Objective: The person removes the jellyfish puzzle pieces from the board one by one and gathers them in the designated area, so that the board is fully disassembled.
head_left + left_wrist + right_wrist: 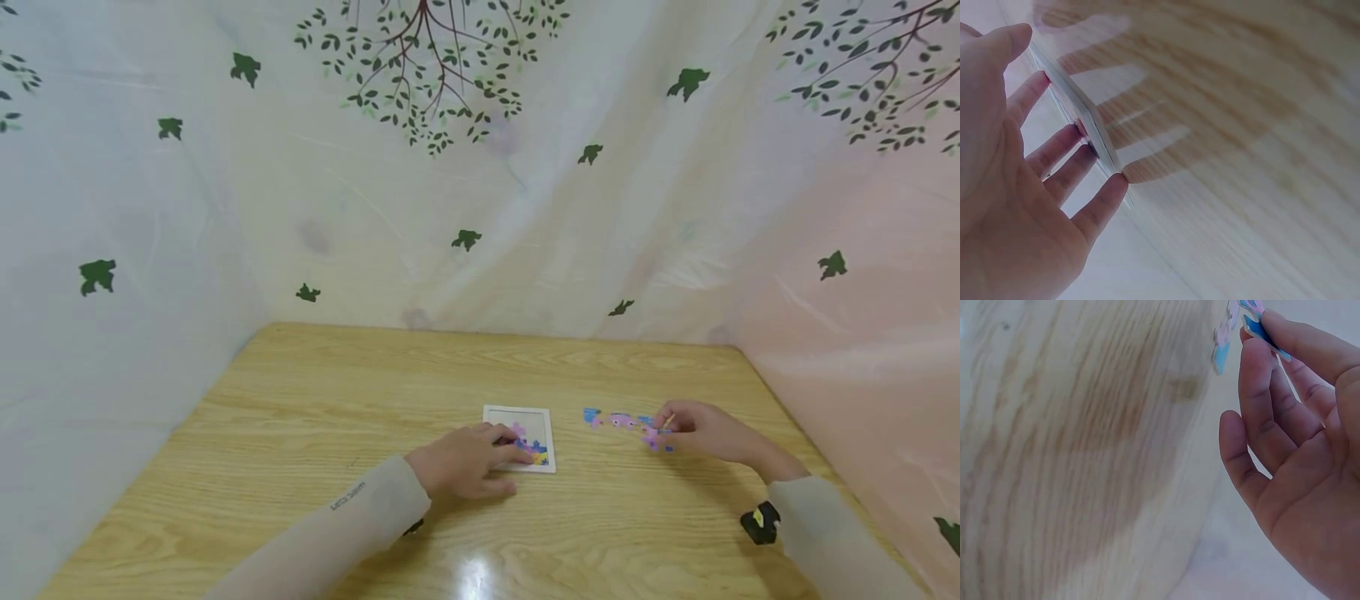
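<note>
A small white-framed jigsaw tray (552, 442) lies on the table, with pink, blue and yellow pieces (539, 452) fitted in its lower right part. My left hand (467, 461) rests on the tray with its fingers spread, covering the lower left of it. In the left wrist view, the fingertips touch the tray's edge (1102, 134). To the right, my right hand (708, 432) pinches a blue puzzle piece (1265, 336) between thumb and forefinger. Beside it on the table are loose pink and blue puzzle pieces (621, 420), some overlapped by the fingers.
The wood-grain table (360, 375) is bordered by a pale curtain (525, 275) printed with leaves and branches, at the back and both sides. Black wrist gear (761, 523) is on the right wrist, next to a light sleeve (832, 533).
</note>
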`<state>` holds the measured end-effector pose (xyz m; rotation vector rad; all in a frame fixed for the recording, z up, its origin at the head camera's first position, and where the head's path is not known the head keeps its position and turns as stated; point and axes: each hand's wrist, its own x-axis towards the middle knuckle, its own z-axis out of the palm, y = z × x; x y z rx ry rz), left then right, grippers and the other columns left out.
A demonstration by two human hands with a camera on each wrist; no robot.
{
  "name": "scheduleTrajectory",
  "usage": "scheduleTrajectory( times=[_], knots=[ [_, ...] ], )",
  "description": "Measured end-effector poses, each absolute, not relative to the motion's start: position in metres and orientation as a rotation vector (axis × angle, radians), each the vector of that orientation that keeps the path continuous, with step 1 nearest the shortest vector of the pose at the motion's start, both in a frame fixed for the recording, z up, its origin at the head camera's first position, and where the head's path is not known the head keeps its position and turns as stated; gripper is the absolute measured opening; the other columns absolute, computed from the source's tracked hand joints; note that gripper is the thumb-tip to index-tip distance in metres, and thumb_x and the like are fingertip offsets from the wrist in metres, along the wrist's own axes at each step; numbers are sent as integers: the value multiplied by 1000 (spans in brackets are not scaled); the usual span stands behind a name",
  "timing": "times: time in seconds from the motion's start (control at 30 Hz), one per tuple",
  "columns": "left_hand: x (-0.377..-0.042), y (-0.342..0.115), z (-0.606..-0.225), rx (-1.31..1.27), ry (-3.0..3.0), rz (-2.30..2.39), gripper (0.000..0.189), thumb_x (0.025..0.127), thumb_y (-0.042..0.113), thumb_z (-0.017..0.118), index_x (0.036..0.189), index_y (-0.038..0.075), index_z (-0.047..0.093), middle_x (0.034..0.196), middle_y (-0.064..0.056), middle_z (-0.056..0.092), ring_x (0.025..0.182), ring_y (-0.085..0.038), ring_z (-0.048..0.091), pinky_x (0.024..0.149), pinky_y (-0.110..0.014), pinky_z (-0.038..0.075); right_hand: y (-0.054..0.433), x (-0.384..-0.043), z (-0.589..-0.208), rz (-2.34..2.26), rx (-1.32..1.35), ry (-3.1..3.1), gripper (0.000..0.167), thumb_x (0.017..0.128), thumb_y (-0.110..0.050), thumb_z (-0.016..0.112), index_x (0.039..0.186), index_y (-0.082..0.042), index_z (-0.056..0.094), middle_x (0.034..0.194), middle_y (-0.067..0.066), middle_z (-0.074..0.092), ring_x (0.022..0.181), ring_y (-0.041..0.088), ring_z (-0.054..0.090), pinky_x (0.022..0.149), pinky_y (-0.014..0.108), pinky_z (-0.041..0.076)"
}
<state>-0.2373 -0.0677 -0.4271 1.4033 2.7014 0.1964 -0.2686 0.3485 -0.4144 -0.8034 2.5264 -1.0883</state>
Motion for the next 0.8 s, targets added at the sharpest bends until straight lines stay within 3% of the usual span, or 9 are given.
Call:
scheduleTrajectory(
  times=[0.17,0.4,0.8],
  knots=[
    [-236,-68,-426,1397,2702,188,49,102,42,57,148,28,51,152,-7,44,135,-24,45,108,-42,42,364,-265,-419,-1103,-794,2488,11,100,-10,62,109,-4,60,88,7,68,74,16,62,62,33,54],
    [-235,-67,-427,1399,2710,186,49,101,42,58,148,29,51,151,-7,44,135,-24,46,107,-41,42,355,-266,-430,-1009,-795,2559,9,99,-12,65,105,-7,63,96,3,64,82,11,60,69,27,51],
    [-231,-64,-430,1381,2734,147,51,100,43,59,149,31,49,152,-6,43,135,-23,45,106,-40,43,354,-271,-440,-1036,-738,2568,15,100,-13,64,111,-4,66,98,5,63,80,10,54,64,26,47]
  ],
)
